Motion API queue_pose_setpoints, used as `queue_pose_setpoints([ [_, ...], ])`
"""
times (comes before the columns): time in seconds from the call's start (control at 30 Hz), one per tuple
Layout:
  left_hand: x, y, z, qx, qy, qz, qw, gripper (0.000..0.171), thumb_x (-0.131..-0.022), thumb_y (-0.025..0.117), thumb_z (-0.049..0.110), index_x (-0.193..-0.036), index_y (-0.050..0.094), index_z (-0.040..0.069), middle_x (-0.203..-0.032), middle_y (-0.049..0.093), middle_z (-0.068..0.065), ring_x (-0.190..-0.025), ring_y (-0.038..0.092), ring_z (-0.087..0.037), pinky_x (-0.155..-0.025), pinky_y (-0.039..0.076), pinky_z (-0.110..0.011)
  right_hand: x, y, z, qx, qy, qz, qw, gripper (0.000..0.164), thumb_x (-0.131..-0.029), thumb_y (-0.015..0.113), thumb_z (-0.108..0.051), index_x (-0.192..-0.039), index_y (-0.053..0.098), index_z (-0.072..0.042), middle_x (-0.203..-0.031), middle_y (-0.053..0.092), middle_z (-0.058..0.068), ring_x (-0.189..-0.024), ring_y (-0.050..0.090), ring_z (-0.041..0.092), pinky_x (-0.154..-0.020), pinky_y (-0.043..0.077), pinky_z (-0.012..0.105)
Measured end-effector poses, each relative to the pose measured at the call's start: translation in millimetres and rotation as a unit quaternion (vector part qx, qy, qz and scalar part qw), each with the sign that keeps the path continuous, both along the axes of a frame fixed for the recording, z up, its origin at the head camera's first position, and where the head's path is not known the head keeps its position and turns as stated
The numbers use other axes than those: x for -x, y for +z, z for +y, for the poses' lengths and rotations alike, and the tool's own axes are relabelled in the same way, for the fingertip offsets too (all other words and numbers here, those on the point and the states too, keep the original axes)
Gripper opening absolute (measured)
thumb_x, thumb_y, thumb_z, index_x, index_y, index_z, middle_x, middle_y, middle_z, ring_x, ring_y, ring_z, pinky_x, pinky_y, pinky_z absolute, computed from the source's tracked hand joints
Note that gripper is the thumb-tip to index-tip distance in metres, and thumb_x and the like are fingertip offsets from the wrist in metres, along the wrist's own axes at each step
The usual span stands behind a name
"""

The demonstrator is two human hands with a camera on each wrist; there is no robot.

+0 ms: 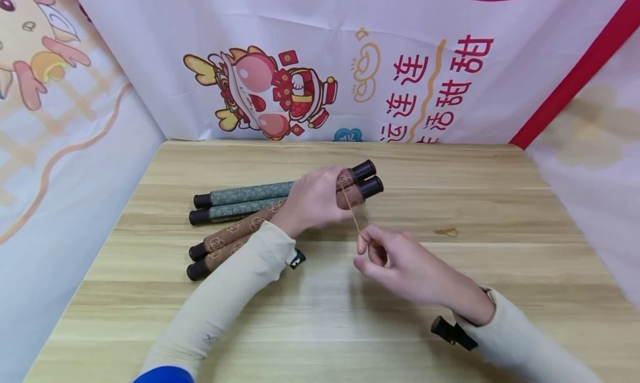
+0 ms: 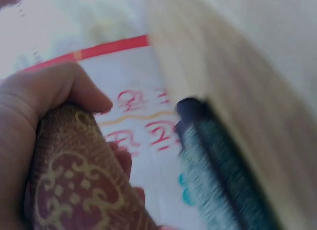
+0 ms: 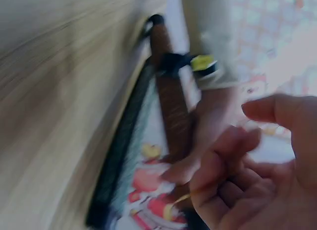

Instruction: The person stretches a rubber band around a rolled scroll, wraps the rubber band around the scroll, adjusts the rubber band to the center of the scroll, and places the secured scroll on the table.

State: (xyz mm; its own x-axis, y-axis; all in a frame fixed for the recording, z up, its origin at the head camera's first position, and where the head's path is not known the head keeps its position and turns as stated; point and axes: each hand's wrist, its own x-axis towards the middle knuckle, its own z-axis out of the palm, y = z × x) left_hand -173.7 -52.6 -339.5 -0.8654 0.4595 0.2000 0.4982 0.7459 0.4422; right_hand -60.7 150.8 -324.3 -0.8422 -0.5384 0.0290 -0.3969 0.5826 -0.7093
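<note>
Two brown patterned scrolls (image 1: 240, 230) with black end knobs lie at a slant, their right ends raised in my left hand (image 1: 317, 199). In the left wrist view its thumb and fingers wrap round one brown scroll (image 2: 79, 185). A thin yellowish rubber band (image 1: 354, 213) stretches from the brown scrolls near their right knobs to my right hand (image 1: 400, 260). That hand's curled fingers hold the band; the right wrist view shows it blurred. Two green patterned scrolls (image 1: 250, 194) lie side by side behind the brown ones, partly hidden by my left hand.
A loose rubber band (image 1: 446, 232) lies on the wooden table (image 1: 320, 327) to the right. A white printed cloth (image 1: 300, 16) hangs behind the table. Black straps with small devices sit at both wrists.
</note>
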Motion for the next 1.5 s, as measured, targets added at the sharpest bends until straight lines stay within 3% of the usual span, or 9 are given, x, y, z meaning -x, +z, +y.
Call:
queue_pose_setpoints([
  [0.17, -3.7, 22.0, -18, -0.056, -0.032, -0.053, 0.9965, 0.068, -0.069, 0.091, 0.031, -0.129, 0.068, 0.01, -0.094, 0.072, -0.001, -0.077, 0.067, -0.017, -0.066, 0.056, -0.029, 20.8, -22.8, 16, -0.013, 0.044, -0.023, 0.999, 0.023, -0.097, 0.073, -0.016, -0.115, 0.06, -0.014, -0.082, 0.063, -0.008, -0.069, 0.056, 0.005, -0.064, 0.052, 0.025],
  [0.3, -8.6, 35.2, -28, -0.076, -0.062, -0.098, 0.9903, 0.065, -0.071, 0.091, 0.032, -0.128, 0.069, 0.012, -0.092, 0.072, -0.002, -0.075, 0.066, -0.016, -0.065, 0.056, -0.03, 38.1, -38.3, 21, -0.017, 0.049, -0.014, 0.999, 0.016, -0.097, 0.071, -0.013, -0.112, 0.065, -0.01, -0.092, 0.069, -0.006, -0.083, 0.063, 0.007, -0.076, 0.057, 0.027],
  [0.53, -4.1, 37.5, -31, -0.081, -0.053, -0.113, 0.9889, 0.078, -0.071, 0.095, 0.054, -0.133, 0.066, 0.015, -0.09, 0.071, 0.0, -0.076, 0.066, -0.017, -0.067, 0.057, -0.033, 41.7, -49.5, -1, -0.116, 0.094, 0.038, 0.988, 0.009, -0.096, 0.071, -0.014, -0.101, 0.064, -0.011, -0.091, 0.066, -0.005, -0.08, 0.06, 0.009, -0.076, 0.058, 0.028],
  [0.63, 3.5, 31.2, -23, -0.065, -0.029, -0.099, 0.9925, 0.085, -0.072, 0.094, 0.055, -0.139, 0.063, 0.013, -0.094, 0.071, 0.0, -0.082, 0.066, -0.018, -0.072, 0.055, -0.034, 30.5, -46.1, -15, -0.195, 0.112, 0.155, 0.962, 0.015, -0.095, 0.073, -0.017, -0.097, 0.062, -0.007, -0.084, 0.064, -0.001, -0.073, 0.061, 0.014, -0.072, 0.058, 0.034],
  [0.73, 11.0, 21.4, -15, -0.04, -0.014, -0.088, 0.9952, 0.085, -0.072, 0.093, 0.05, -0.141, 0.061, 0.011, -0.099, 0.071, -0.002, -0.087, 0.066, -0.019, -0.079, 0.054, -0.036, 16.9, -35.7, -27, -0.254, 0.098, 0.273, 0.923, 0.025, -0.093, 0.076, -0.023, -0.091, 0.06, -0.004, -0.076, 0.062, 0.001, -0.065, 0.061, 0.018, -0.065, 0.057, 0.036],
  [0.87, 17.8, 8.3, -4, -0.02, -0.002, -0.078, 0.9967, 0.079, -0.072, 0.093, 0.044, -0.136, 0.062, 0.01, -0.104, 0.07, -0.004, -0.092, 0.066, -0.022, -0.085, 0.054, -0.039, 0.4, -16.0, -38, -0.266, 0.059, 0.391, 0.879, 0.033, -0.088, 0.082, -0.029, -0.081, 0.059, -0.007, -0.068, 0.059, 0.0, -0.059, 0.061, 0.018, -0.058, 0.053, 0.035],
  [1.0, 19.3, -0.2, 6, -0.01, 0.014, -0.072, 0.9972, 0.081, -0.072, 0.094, 0.049, -0.136, 0.061, 0.011, -0.11, 0.071, -0.005, -0.098, 0.067, -0.023, -0.091, 0.055, -0.042, -10.4, 1.8, -46, -0.256, 0.046, 0.449, 0.854, 0.034, -0.087, 0.08, -0.032, -0.075, 0.057, -0.01, -0.067, 0.056, 0.0, -0.06, 0.058, 0.019, -0.057, 0.048, 0.034],
  [1.27, 13.8, -16.8, 19, 0.029, 0.009, -0.077, 0.9966, 0.085, -0.081, 0.068, 0.082, -0.13, 0.059, 0.013, -0.113, 0.068, -0.004, -0.1, 0.067, -0.022, -0.092, 0.057, -0.042, -9.8, 6.3, -50, -0.284, 0.021, 0.431, 0.856, 0.035, -0.087, 0.079, -0.031, -0.08, 0.053, -0.008, -0.074, 0.053, 0.003, -0.069, 0.054, 0.023, -0.065, 0.045, 0.033],
  [1.5, 18.3, -20.7, 8, 0.071, -0.018, -0.021, 0.9971, 0.075, -0.101, 0.041, 0.075, -0.121, 0.064, 0.007, -0.102, 0.069, -0.011, -0.091, 0.067, -0.025, -0.085, 0.059, -0.043, -8.8, -7.4, -22, -0.344, -0.036, 0.316, 0.883, 0.059, -0.081, 0.087, -0.033, -0.128, 0.059, -0.012, -0.095, 0.05, 0.012, -0.078, 0.051, 0.026, -0.067, 0.046, 0.036],
])
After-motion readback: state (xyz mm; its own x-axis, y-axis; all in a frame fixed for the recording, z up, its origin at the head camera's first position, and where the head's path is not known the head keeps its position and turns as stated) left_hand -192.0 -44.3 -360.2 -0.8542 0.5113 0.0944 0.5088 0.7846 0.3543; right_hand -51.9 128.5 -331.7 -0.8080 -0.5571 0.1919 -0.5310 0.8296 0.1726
